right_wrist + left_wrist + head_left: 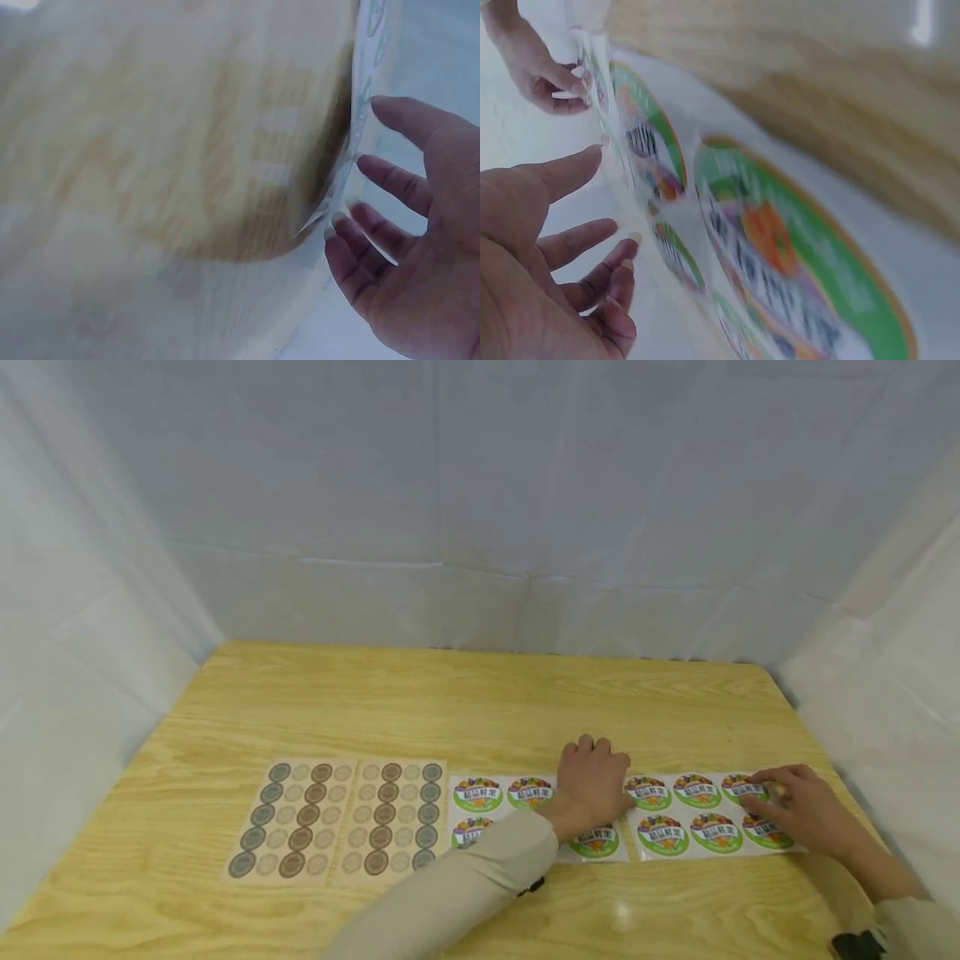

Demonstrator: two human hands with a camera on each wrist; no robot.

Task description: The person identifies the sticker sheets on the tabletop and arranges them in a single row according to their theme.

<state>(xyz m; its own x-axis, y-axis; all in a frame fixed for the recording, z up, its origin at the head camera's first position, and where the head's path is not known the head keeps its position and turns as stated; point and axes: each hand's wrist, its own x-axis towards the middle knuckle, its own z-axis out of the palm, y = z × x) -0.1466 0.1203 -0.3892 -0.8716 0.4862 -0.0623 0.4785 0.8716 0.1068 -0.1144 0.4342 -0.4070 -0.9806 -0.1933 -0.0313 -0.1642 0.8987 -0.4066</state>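
My left hand point(592, 781) is over the second fruit sticker sheet point(465, 814), covering part of its right side. In the left wrist view, the fingers of my left hand point(562, 255) are loosely bent, tips close to the printed sheet point(780, 247). My right hand point(806, 806) lies at the right end of the rightmost fruit sticker sheet point(682, 853), thumb and fingers spread over its end stickers. The right wrist view shows my right hand point(420, 247) with fingers apart, fingertips at the edge of the white sheet point(360, 97).
To the left lie two beige sheets of small round stickers, one sheet point(288, 814) beside the other point(386, 814). All rest in a row on the wood-grain table point(480, 702). White sheeting point(480, 527) rises behind the table and on both sides.
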